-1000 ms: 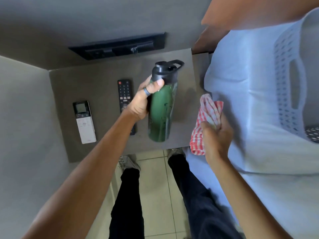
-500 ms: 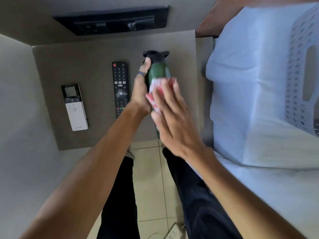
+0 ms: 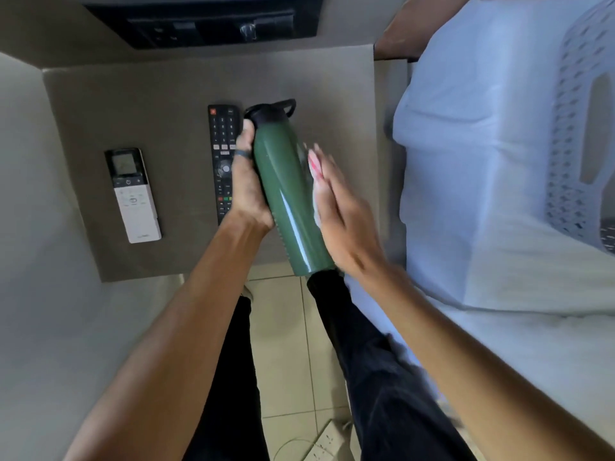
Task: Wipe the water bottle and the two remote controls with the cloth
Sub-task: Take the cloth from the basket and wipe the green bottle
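Observation:
My left hand (image 3: 248, 191) grips the green water bottle (image 3: 286, 197) with its black lid, holding it tilted above the brown table (image 3: 133, 94). Against the bottle's right side, my right hand (image 3: 342, 214) presses the red-and-white checked cloth (image 3: 314, 168) with flat fingers; most of the cloth is hidden under the palm. A black remote control (image 3: 222, 151) lies on the table just left of my left hand, partly covered by it. Further left lies a white remote control (image 3: 133, 194) with a small screen.
A bed with a pale blue sheet (image 3: 482, 161) runs along the right, with a white plastic laundry basket (image 3: 579, 128) on it. A dark socket panel (image 3: 206, 24) sits on the wall behind the table. A power strip (image 3: 324, 444) lies on the tiled floor.
My right hand brought the cloth from the bedside onto the bottle and has slid round to its right side. The bottle is now lifted and tilted, with more of its green body showing.

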The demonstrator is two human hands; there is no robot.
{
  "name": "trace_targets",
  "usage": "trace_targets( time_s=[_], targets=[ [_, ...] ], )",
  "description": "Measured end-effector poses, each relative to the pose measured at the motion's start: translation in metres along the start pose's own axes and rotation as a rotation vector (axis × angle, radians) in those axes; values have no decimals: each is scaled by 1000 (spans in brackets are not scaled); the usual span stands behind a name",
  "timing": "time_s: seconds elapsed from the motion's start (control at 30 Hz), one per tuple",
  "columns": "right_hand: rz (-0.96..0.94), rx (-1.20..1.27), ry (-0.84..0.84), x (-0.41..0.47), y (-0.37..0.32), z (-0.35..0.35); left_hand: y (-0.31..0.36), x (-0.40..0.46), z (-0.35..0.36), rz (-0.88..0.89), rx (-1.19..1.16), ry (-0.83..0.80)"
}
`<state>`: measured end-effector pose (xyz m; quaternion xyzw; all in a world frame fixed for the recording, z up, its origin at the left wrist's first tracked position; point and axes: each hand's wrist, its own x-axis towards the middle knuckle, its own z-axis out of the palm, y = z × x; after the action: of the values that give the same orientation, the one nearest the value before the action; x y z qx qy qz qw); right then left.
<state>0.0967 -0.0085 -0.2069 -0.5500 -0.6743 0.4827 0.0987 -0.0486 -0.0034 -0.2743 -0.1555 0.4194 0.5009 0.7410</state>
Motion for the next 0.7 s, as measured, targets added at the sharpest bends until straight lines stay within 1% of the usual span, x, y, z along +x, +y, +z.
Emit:
trace_targets(
  time_s=[0.07, 0.13, 0.23, 0.27, 0.3, 0.33, 0.4, 0.43, 0.5, 0.6, 0.67, 0.7],
  targets=[
    [-132, -42, -73, -38, 6, -4, 9, -4, -5, 5, -6, 7],
    [-285, -133, -111, -54, 8, -2, 10, -9, -5, 2, 25, 10],
    [-485, -347, -156, -29, -2, 3, 5, -14, -4, -43, 48, -15],
    [-531, -402, -170, -15, -8, 6, 5, -17, -5, -20, 55, -42],
    [-521, -388, -167, 1, -13, 9, 5, -19, -5, 25, 42, -82],
    [-446, -299, -150, 15, -19, 9, 4, -20, -6, 81, 39, -112],
    [-233, -88, -84, 33, -26, 5, 5, -23, -2, 77, -19, -97],
    [-183, -41, -71, 30, -27, 5, 6, -24, -1, 71, -17, -71],
    [-237, -98, -92, 5, -15, 5, 7, -21, -1, 56, 12, -29],
    [-422, -318, -185, -47, -1, 4, 8, -20, -3, -6, 23, 69],
    [-455, -388, -218, -50, 5, 1, 2, -18, -3, -45, 73, 54],
    [-435, -372, -208, -38, 4, 0, -3, -15, -2, -38, 96, 23]
  ],
)
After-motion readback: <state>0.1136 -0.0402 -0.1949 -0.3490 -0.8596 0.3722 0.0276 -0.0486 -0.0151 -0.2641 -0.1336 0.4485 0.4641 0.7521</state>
